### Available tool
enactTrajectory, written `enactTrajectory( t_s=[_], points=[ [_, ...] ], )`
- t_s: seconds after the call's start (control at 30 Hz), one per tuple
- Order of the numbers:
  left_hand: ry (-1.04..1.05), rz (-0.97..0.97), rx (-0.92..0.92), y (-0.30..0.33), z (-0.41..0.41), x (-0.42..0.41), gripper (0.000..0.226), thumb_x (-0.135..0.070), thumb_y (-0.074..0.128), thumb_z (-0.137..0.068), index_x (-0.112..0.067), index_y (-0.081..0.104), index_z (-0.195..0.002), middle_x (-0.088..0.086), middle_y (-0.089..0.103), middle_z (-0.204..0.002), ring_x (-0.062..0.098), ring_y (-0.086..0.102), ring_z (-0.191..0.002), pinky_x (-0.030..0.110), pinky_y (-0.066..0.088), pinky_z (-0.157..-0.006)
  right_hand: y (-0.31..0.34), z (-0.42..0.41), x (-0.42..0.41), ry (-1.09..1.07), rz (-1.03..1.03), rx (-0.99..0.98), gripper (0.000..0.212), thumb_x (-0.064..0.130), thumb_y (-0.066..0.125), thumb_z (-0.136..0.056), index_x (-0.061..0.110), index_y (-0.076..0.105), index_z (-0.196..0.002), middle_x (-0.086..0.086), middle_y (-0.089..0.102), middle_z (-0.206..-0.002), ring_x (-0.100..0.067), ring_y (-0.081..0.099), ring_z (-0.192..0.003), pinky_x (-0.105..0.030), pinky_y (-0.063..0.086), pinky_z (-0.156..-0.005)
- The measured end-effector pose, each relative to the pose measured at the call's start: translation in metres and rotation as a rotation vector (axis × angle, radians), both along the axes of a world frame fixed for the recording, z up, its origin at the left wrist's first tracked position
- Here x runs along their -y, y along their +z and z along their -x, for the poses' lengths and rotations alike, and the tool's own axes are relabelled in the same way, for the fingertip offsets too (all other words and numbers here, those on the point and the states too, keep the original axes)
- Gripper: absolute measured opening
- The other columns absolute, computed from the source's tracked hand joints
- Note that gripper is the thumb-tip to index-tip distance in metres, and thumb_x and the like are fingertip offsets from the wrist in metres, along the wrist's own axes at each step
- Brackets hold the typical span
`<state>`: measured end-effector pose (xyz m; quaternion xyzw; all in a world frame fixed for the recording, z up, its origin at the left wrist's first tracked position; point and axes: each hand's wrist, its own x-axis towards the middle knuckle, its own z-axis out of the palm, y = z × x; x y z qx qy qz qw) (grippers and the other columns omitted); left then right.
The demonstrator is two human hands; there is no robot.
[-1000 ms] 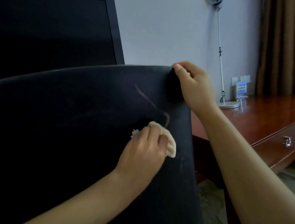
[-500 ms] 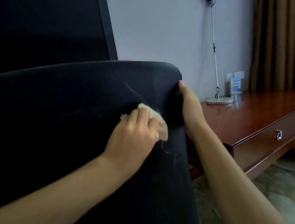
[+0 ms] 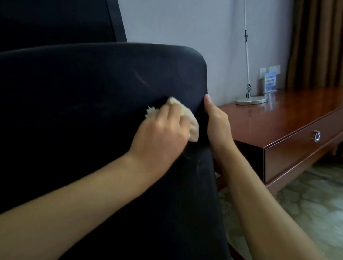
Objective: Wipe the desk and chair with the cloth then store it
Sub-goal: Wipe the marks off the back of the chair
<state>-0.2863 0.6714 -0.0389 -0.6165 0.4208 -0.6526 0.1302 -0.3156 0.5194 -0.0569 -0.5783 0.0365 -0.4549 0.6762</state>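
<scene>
From my head view, my left hand point(image 3: 162, 133) presses a pale crumpled cloth point(image 3: 188, 118) against the dark fabric back of the chair point(image 3: 79, 106), with my fingers curled over the cloth so that only its frayed left edge and its right fold show past my knuckles. The cloth lies on the right part of the chair back, below the rounded top corner and just beside the right edge. My right hand point(image 3: 216, 124) grips that right edge of the chair back, thumb pointing up along the fabric on my side; the other fingers are hidden behind the edge, so I cannot tell how they lie. The two hands are near each other, with a narrow strip of dark fabric between them. A faint light streak point(image 3: 140, 78) marks the fabric above the cloth. Behind the chair stands a large dark panel point(image 3: 54, 12) against the grey wall. To the right is the reddish-brown wooden desk point(image 3: 297, 115), glossy on top, with a drawer carrying a metal ring pull point(image 3: 316, 135). On the desk stand a lamp with a round metal base point(image 3: 251, 100) and thin white stem, and a small blue sign card point(image 3: 270, 81) near the wall. Brown curtains point(image 3: 326, 38) hang at the far right, above a marbled floor point(image 3: 311, 204).
</scene>
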Motion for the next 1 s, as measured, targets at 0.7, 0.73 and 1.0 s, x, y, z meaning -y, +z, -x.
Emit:
enactTrajectory(
  t_s=[0.7,0.73,1.0],
  points=[
    [0.072,-0.120,-0.241,-0.045,0.021,-0.008,0.017,-0.030,0.074,-0.077,-0.015,0.068,-0.083,0.007,0.063,-0.074,0.019,0.063,-0.060,0.025,0.044,-0.046,-0.005,0.004,-0.011,0.054,-0.015,0.044,0.041,0.046,0.055,-0.098,0.025,0.077,-0.070,0.009,0.072,-0.080,-0.011,0.065,-0.089,-0.031,0.051,-0.087],
    [0.032,-0.076,-0.202,-0.028,0.020,-0.010,0.015,-0.032,0.065,-0.082,-0.018,0.065,-0.078,0.005,0.063,-0.071,0.021,0.063,-0.059,0.026,0.043,-0.047,-0.004,0.005,-0.011,0.041,-0.026,0.070,0.039,0.043,0.055,-0.099,0.022,0.076,-0.073,0.009,0.073,-0.079,-0.009,0.065,-0.087,-0.030,0.051,-0.085],
    [0.202,0.268,-0.012,0.072,0.020,-0.044,0.027,-0.022,0.041,-0.080,-0.021,0.065,-0.067,-0.007,0.056,-0.045,0.011,0.059,-0.040,0.021,0.024,-0.041,-0.005,-0.002,-0.017,-0.012,-0.046,0.150,0.031,0.036,0.053,-0.101,0.021,0.074,-0.084,0.012,0.075,-0.087,-0.004,0.066,-0.091,-0.028,0.051,-0.089]
  ],
)
